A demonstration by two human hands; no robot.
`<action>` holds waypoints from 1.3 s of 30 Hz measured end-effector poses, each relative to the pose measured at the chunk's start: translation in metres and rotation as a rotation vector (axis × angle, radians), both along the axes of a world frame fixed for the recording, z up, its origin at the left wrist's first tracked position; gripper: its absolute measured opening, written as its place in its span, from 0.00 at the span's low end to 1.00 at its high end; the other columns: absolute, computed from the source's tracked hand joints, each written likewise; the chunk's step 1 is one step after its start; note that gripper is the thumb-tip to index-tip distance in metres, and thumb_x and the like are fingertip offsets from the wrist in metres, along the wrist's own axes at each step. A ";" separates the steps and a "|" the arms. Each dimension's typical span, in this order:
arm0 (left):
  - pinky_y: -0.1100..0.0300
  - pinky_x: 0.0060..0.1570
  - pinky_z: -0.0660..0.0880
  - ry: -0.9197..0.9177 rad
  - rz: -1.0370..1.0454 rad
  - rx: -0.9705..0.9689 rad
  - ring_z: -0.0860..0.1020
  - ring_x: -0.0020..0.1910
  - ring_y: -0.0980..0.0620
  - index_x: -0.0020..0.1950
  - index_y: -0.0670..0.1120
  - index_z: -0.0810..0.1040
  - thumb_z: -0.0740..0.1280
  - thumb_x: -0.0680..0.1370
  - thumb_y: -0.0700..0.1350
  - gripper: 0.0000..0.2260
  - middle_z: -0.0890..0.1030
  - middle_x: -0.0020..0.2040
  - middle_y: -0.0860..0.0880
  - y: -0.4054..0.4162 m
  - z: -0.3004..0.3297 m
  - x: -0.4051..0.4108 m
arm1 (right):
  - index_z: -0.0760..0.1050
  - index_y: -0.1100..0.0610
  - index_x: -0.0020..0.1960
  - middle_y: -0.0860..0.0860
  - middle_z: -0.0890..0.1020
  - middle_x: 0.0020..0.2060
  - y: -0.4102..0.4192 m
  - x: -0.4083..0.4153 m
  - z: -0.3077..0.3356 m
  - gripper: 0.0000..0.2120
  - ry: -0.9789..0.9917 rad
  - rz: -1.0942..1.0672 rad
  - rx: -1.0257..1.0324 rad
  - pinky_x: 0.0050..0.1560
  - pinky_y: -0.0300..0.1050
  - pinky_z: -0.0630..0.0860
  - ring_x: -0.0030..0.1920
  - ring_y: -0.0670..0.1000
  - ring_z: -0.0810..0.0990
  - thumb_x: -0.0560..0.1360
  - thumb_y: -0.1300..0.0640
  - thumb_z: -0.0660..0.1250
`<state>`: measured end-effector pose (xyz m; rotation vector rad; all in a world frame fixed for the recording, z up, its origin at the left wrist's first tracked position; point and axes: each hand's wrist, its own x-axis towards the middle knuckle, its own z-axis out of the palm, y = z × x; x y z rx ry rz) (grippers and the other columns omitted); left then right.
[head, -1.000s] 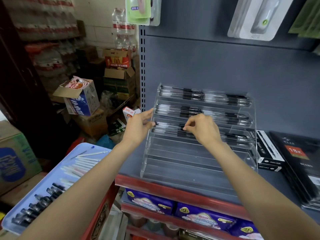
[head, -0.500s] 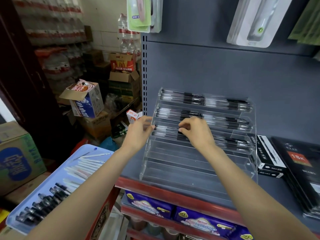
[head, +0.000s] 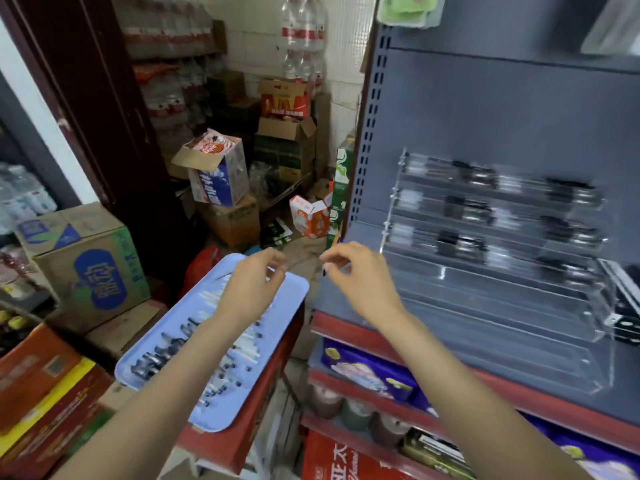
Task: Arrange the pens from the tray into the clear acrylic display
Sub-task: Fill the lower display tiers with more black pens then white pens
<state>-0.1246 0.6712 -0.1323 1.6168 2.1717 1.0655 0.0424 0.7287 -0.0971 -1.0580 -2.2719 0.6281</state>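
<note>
Two bare hands hover near a blue tray (head: pixel 294 289) of pens (head: pixel 162 355) too blurred to count; left hand (head: pixel 252 289) above it, fingers loosely curled, empty; right hand (head: pixel 360 278) beside it, fingertips (head: pixel 327 258) pinched on nothing visible; right of the tray, the acrylic display (head: pixel 485 306) shows three filled rows.

Even indoor light — motion-blurred, edges warped

display (head: pixel 485 306): clear glossy acrylic | tray (head: pixel 294 292): smooth blue plastic
</note>
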 end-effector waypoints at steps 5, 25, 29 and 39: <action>0.50 0.47 0.75 0.040 0.041 -0.176 0.78 0.47 0.45 0.60 0.43 0.76 0.60 0.80 0.41 0.11 0.80 0.54 0.44 -0.063 -0.061 -0.086 | 0.76 0.59 0.61 0.54 0.79 0.59 -0.050 -0.081 -0.054 0.13 -0.150 0.110 -0.199 0.57 0.37 0.70 0.57 0.51 0.77 0.79 0.60 0.61; 0.51 0.56 0.68 0.453 -0.313 -0.502 0.68 0.65 0.44 0.69 0.48 0.69 0.55 0.82 0.39 0.16 0.71 0.67 0.47 -0.094 -0.171 -0.198 | 0.77 0.63 0.58 0.61 0.80 0.56 -0.090 -0.171 -0.183 0.14 -0.451 -0.084 -0.510 0.51 0.51 0.77 0.51 0.61 0.80 0.80 0.66 0.55; 0.55 0.52 0.64 0.517 -0.336 -0.516 0.68 0.61 0.45 0.65 0.48 0.71 0.58 0.80 0.37 0.15 0.74 0.62 0.48 -0.078 -0.171 -0.202 | 0.76 0.62 0.61 0.58 0.79 0.58 -0.088 -0.165 -0.165 0.13 -0.302 -0.153 -0.554 0.53 0.41 0.71 0.58 0.55 0.77 0.80 0.64 0.58; 0.57 0.52 0.66 0.419 -0.509 -0.505 0.72 0.58 0.46 0.59 0.45 0.76 0.62 0.79 0.41 0.10 0.76 0.56 0.45 -0.057 -0.160 -0.211 | 0.77 0.59 0.53 0.53 0.79 0.46 -0.083 -0.163 -0.150 0.09 -0.084 -0.227 -0.603 0.47 0.42 0.70 0.46 0.53 0.77 0.79 0.62 0.58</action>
